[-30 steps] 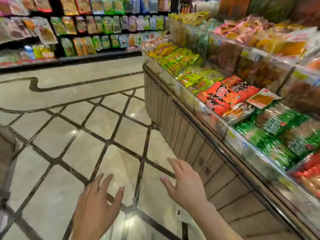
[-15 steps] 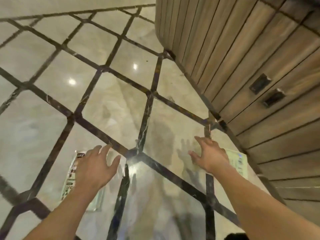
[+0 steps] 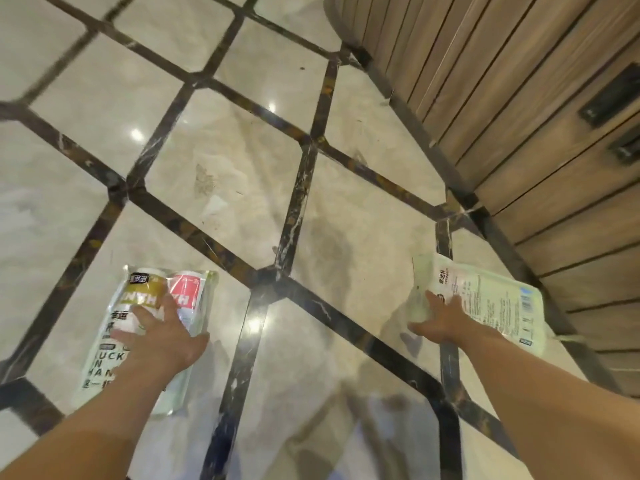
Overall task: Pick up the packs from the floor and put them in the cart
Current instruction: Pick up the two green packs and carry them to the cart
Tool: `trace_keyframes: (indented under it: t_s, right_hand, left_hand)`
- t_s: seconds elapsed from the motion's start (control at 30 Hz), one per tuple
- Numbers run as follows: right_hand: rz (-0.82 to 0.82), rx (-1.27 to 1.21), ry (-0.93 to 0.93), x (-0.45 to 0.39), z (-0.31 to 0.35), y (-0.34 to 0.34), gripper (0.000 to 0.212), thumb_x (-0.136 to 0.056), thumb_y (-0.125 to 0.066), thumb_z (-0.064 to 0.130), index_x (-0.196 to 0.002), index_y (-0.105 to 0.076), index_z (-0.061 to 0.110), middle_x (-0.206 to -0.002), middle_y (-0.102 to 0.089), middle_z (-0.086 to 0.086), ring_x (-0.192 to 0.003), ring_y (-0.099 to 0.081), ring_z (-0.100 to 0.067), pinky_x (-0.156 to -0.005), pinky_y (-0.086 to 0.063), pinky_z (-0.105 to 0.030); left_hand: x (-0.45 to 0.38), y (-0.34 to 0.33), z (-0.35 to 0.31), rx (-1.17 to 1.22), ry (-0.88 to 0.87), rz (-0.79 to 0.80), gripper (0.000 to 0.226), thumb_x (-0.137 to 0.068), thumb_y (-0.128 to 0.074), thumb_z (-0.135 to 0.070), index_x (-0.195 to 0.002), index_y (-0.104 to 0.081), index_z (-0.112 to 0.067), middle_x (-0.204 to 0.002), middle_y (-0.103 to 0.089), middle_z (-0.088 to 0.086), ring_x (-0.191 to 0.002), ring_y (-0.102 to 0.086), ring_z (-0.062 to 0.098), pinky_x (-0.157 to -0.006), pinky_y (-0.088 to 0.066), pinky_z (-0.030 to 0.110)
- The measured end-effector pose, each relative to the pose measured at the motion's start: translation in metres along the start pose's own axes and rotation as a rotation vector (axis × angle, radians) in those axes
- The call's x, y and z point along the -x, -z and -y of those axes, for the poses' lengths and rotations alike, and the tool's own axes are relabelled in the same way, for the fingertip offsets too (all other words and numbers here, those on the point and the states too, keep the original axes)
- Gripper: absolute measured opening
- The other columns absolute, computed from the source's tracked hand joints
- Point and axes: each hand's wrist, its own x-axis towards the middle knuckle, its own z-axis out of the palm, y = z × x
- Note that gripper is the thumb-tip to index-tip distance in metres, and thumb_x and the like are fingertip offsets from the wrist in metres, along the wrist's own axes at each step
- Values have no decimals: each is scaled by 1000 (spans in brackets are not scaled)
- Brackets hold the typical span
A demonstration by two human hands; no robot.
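Two packs lie on the marble floor. The left pack (image 3: 145, 306) is clear plastic with a gold cup and a red-and-white cup inside and dark lettering. My left hand (image 3: 162, 337) lies flat on it with fingers spread and the thumb at its right edge. The right pack (image 3: 491, 299) is pale green with small print and a barcode, and its left end curls up off the floor. My right hand (image 3: 438, 318) grips that left end, thumb at the edge and fingers over the top. The cart is out of view.
A wooden slatted display base (image 3: 540, 116) with dark recessed handles runs along the right, close behind the right pack. The beige floor (image 3: 242, 161) with dark diagonal strips is open between and beyond the two packs.
The view has dropped from the shelves to the floor. Both hands came down from mid-air onto the packs, the left one flat on its pack and the right one closing on the other pack's end.
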Motion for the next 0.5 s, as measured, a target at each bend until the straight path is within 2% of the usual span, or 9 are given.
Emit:
trace_keyframes:
  t_s: [0.17,0.3,0.4,0.5]
  right_hand:
    - [24,-67,-11,9,22,2,101,-93,-65,63,-168,-4,32,-172,21,-20,-161,-5,-46,-129,-15,-58]
    - [41,-61,12,25,55,2,99,-96,-63,61,-169,-4,27,-171,22,-23,-159,-13,-48,-126,-23,-52]
    - [52,13,48,38,83,-6,93,-96,-60,63,-168,-12,26,-172,16,-26,-157,-21,-47,-124,-26,-53]
    - [97,97,142,52,113,-15,89,-92,-62,65,-162,-27,23,-171,-2,-29,-156,-23,-45,-120,-33,-51]
  left_hand:
    - [4,7,-25,18,-17,28,106,-94,-43,-72,-161,21,-19,-164,21,31,-150,6,59,-117,-2,71]
    - [18,6,-55,102,-79,36,104,-94,-50,-64,-162,14,-19,-165,20,28,-148,11,61,-117,-10,71]
    - [36,2,-77,145,-130,57,102,-95,-54,-57,-162,12,-19,-165,23,25,-146,13,64,-117,-16,68]
    - [50,0,-96,146,-174,75,102,-94,-55,-55,-162,13,-20,-165,24,26,-145,11,66,-117,-23,64]
